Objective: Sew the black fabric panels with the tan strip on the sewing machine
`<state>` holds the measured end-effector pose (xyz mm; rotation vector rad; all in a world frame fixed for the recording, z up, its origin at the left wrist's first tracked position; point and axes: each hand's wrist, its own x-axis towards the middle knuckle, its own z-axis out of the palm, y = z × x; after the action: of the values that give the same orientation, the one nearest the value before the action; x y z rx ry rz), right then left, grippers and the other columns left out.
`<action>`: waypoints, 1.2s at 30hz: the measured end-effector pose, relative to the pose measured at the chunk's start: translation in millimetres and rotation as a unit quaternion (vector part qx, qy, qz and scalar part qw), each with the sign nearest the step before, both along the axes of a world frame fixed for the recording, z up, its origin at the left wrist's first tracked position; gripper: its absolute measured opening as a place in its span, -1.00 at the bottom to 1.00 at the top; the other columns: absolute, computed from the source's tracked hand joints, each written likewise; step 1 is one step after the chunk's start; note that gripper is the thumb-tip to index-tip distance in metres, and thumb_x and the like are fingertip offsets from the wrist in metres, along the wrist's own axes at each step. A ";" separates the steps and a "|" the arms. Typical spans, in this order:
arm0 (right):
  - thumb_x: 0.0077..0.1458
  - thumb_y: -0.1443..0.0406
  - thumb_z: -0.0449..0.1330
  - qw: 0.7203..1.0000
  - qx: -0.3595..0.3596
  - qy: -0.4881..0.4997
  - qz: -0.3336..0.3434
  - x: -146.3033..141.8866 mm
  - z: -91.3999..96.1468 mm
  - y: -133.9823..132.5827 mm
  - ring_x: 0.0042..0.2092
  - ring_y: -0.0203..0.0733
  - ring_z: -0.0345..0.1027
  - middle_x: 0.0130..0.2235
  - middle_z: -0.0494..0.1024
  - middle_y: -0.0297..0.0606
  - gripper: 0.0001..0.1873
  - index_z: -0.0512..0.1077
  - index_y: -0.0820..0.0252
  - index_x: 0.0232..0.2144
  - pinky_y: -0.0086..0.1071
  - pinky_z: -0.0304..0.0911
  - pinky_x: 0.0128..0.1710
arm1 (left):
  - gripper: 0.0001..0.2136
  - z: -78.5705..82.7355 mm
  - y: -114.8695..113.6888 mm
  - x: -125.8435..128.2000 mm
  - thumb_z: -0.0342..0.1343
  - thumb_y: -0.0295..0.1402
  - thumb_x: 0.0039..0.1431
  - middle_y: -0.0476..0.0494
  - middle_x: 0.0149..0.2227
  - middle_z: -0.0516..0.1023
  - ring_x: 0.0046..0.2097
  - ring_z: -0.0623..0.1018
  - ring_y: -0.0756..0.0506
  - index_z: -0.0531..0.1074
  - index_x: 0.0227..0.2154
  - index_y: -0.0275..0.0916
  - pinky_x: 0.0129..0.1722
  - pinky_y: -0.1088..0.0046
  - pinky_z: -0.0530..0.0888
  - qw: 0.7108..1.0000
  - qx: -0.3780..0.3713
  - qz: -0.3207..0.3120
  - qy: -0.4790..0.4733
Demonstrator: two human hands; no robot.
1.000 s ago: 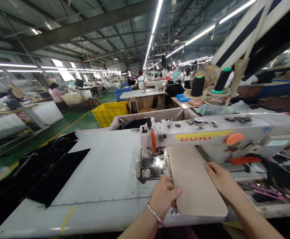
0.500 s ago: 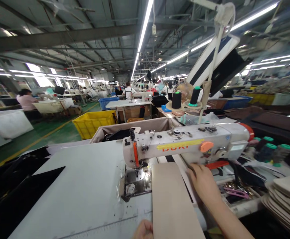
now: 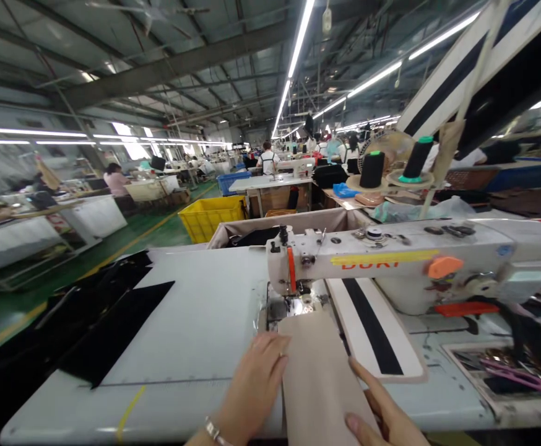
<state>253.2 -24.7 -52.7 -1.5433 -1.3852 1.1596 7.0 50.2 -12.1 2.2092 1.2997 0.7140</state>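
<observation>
A long beige panel [image 3: 319, 371] with rounded corners lies in front of the sewing machine [image 3: 367, 254], its far end close to the presser foot area. My left hand [image 3: 256, 378], wearing a ring and a bracelet, grips the panel's left edge near that far end. On the opposite edge my right hand [image 3: 382, 412] holds the panel, thumb on top and index finger along the side; its other fingers are partly hidden. A white panel with a black stripe [image 3: 372, 328] lies flat on the table to the right, partly under the machine arm.
Black fabric pieces [image 3: 117, 328] lie on the left of the sewing table [image 3: 191, 310]. Scissors with purple handles [image 3: 516, 376] sit in a tray at the right. Thread cones [image 3: 372, 170] stand behind the machine. A yellow bin [image 3: 212, 217] is beyond the table.
My right hand has left the striped panel and now holds the beige panel's right edge. My left hand has moved forward along the left edge. The view has shifted.
</observation>
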 end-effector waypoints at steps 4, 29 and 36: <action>0.01 0.07 0.11 1.000 0.008 -0.027 0.006 -18.7 -18.2 23.4 0.29 -0.05 0.00 0.28 0.13 -0.11 -0.16 0.03 0.26 0.29 -0.18 -0.08 0.27 | -0.62 -3.0 39.7 8.1 0.02 -0.35 0.27 -0.12 0.23 0.21 0.26 0.19 -0.20 0.27 0.15 -0.09 0.29 0.10 0.16 0.982 0.078 -0.085 0.148; 0.21 0.09 -0.07 0.926 0.116 -0.354 0.064 -30.8 -13.6 56.7 -0.03 0.06 0.42 0.06 0.43 0.04 -0.42 0.22 0.32 0.17 -0.05 0.34 -0.03 | -0.62 -32.5 76.6 2.2 0.01 -0.30 0.29 -0.13 0.25 0.20 0.31 0.12 -0.19 0.27 0.15 -0.09 0.32 0.11 0.07 0.981 0.110 -0.080 0.139; 0.21 0.11 -0.01 0.784 0.396 -0.464 0.118 -45.3 -23.1 104.8 0.05 0.10 0.30 0.04 0.43 -0.08 -0.57 0.39 0.15 0.03 0.03 0.22 0.02 | -0.70 7.0 109.2 -77.5 -0.05 -0.29 0.33 -0.01 0.09 0.41 0.12 0.38 -0.02 0.33 0.09 -0.02 0.17 0.47 0.30 0.977 0.030 0.057 0.205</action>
<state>207.9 80.1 -75.8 -1.2951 -2.3359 -0.2607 -70.4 159.4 -5.1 2.4332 1.6293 0.3478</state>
